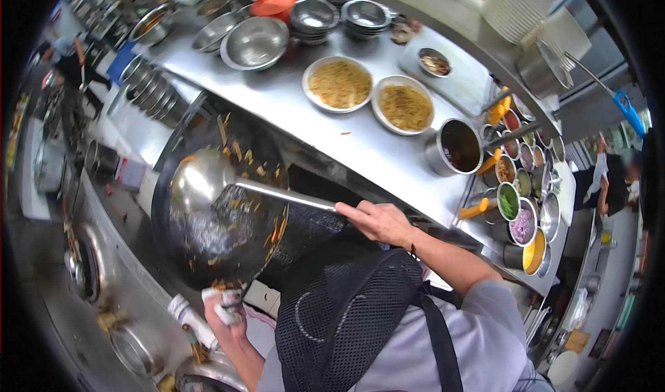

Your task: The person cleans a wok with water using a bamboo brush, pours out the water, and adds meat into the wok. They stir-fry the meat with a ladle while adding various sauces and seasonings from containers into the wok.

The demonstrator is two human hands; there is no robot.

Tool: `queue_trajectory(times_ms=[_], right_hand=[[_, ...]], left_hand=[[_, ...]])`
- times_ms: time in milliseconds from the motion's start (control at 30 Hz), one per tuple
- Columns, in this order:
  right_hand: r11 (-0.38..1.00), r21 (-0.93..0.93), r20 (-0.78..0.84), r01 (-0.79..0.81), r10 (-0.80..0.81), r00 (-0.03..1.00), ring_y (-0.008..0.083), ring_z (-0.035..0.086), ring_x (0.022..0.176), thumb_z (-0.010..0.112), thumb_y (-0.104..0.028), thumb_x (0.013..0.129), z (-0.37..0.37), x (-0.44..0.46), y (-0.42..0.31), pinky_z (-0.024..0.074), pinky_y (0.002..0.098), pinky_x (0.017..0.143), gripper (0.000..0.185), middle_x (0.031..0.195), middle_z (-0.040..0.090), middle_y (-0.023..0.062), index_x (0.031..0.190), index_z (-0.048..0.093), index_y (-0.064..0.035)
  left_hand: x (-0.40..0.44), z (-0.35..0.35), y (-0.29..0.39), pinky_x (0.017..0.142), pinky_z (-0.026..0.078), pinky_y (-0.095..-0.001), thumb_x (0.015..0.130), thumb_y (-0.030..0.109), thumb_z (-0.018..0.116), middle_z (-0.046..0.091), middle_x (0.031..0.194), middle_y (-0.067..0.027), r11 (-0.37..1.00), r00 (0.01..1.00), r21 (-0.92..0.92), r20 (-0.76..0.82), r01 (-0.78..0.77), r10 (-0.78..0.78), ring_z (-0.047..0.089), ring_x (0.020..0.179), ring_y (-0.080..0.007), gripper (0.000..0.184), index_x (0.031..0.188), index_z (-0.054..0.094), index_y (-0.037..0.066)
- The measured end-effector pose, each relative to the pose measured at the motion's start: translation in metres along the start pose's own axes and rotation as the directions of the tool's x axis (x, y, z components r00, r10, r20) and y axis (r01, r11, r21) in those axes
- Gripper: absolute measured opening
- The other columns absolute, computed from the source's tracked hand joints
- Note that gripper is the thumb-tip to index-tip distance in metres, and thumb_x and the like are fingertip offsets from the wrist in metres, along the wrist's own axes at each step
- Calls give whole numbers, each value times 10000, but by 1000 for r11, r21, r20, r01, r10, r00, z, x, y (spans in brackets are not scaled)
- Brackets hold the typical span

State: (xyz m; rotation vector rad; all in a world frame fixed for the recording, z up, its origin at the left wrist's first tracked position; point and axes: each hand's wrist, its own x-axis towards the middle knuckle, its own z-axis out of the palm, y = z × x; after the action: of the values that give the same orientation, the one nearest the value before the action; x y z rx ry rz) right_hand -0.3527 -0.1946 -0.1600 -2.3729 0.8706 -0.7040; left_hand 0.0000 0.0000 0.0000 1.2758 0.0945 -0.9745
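- R hand: fingers closed round handle end of steel ladle, index finger lying fwd along shaft. Grip shut, no gap obs.
- L hand: fingers bunched shut on white cloth at near rim of wok. Whether cloth covers a wok handle: can't tell.
- Ladle: bowl over L part of wok, rounded underside facing up; shaft runs across R side of wok to R hand.
- Wok: dark, wide, w/ bubbling-looking liquid at ctr. Orange strips & pale food pcs cling to inner wall; more bits at near rim, just beside cloth.
- Steel counter, beyond wok: 2 plates of noodles, adj. to each other, left plate & right plate.
- Saucepot w/ dark contents, R of plates, on same counter.
- White board behind plates, bearing small metal bowl of sliced food; exact type unclear.
- Far L of counter: metal mixing bowls, largest in front of orange-red bowl.
- R end: containers w/ green veg., chopped purple onion, yellow contents.
- 2 other persons in bkgd: one far L, one far R; both well apart from wok.
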Motion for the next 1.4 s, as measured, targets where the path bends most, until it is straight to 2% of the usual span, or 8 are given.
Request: queue_trajectory(times_ms=[300, 533, 767, 967, 1167, 1267, 1333, 1400], right_hand=[[948, 278, 483, 154, -276, 831, 323, 638, 725, 626, -235, 941, 120, 73, -54, 546, 403, 674, 622, 876, 616, 110, 1499, 357, -291], [916, 296, 840, -273, -113, 531, 233, 701, 898, 618, -93, 941, 193, 173, -73, 511, 294, 764, 539, 1086, 687, 225, 1450, 442, -65], [846, 483, 758, 225, -533, 376, 150, 550, 697, 545, -58, 947, 294, 369, -264, 465, 287, 646, 602, 846, 601, 159, 1509, 330, -41], [366, 831, 381, 418, -923, 50, 454, 639, 959, 556, -53, 919, 462, 366, -426, 500, 462, 872, 630, 1112, 621, 333, 1499, 312, -6], [226, 550, 515, 804, -850, -114, 455, 659, 861, 567, -45, 839, 616, 303, -631, 516, 527, 779, 590, 950, 649, 325, 1414, 437, -15], [179, 547, 510, 818, -846, -156, 417, 678, 764, 625, -100, 800, 691, 271, -705, 523, 521, 667, 464, 885, 687, 264, 1249, 576, 6], [649, 585, 806, 486, -401, -435, 403, 690, 854, 637, -148, 802, 711, 265, -739, 536, 488, 702, 430, 971, 688, 279, 1191, 595, 30], [581, 586, 810, 564, -442, -386, 400, 682, 915, 620, -141, 807, 677, 268, -734, 526, 503, 776, 474, 1024, 682, 270, 1254, 572, 9]], left_hand=[[-93, -200, -102, 598, 539, -283, 807, 114, 570, 657, 940, -91, 948, 815, -173, -565, -269, 128, 662, 782, -204, 290, 1090, 554, 55], [-49, -219, -165, 671, 504, -338, 753, 69, 637, 570, 862, -36, 831, 241, -97, -969, -547, 45, 590, 777, -172, 248, 982, 548, 100], [77, -305, -89, 660, 504, -337, 779, 95, 620, 548, 895, -37, 442, 102, -63, -993, -895, 66, 572, 785, -173, 282, 1041, 517, 97], [106, -388, -138, 754, 523, -409, 846, 210, 663, 567, 942, -62, 385, 2, -53, -991, -921, -132, 585, 866, -196, 237, 1005, 523, 105], [71, -373, -198, 880, 498, -409, 900, 462, 654, 475, 1302, -186, 794, -450, -2, -823, -609, -347, 536, 1092, -238, 875, 1459, 175, -11], [23, -305, -197, 930, 470, -355, 930, 316, 667, 486, 1312, -215, 621, -387, 62, -829, -781, -404, 536, 1107, -242, 900, 1475, 75, -86], [7, -272, -231, 925, 472, -350, 924, 281, 678, 489, 1309, -210, 615, -366, 39, -833, -788, -416, 544, 1096, -238, 870, 1465, 102, -82], [-4, -247, -272, 882, 496, -362, 874, 139, 709, 537, 1200, -148, 644, -418, 73, -814, -762, -403, 573, 1021, -231, 613, 1323, 319, -7]])
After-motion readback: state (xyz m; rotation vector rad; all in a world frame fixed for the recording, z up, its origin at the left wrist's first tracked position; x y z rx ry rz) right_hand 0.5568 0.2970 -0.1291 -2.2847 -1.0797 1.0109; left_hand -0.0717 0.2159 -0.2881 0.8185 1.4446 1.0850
